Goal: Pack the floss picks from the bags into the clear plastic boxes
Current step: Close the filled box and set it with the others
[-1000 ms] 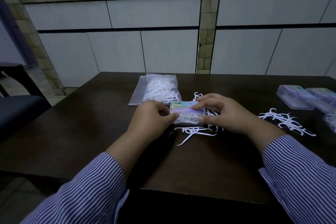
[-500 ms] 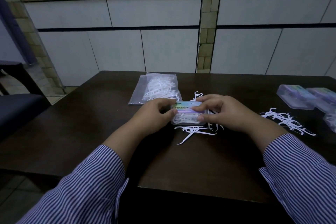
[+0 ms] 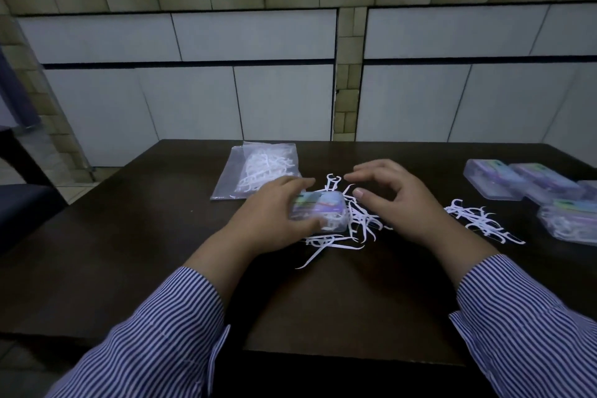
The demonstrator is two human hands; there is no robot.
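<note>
Left hand grips a filled clear box at mid-worktop; right hand hovers free beside it.

The left hand (image 3: 274,220) curls round the clear plastic box (image 3: 323,212), whose long axis runs across the worktop (image 3: 129,252), side to side, label up. The right hand (image 3: 400,203), fingers loosely bent, holds nothing above loose floss picks (image 3: 358,223). A bag of picks (image 3: 258,168) lies toward the far edge, its long axis pointing away. More boxes (image 3: 517,181) sit by the right edge.

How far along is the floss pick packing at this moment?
Done: several filled boxes sit at the right. In hand: the left hand grips a box holding picks; the right hand hovers open. Left: loose picks, a second pile, and the bag.
</note>
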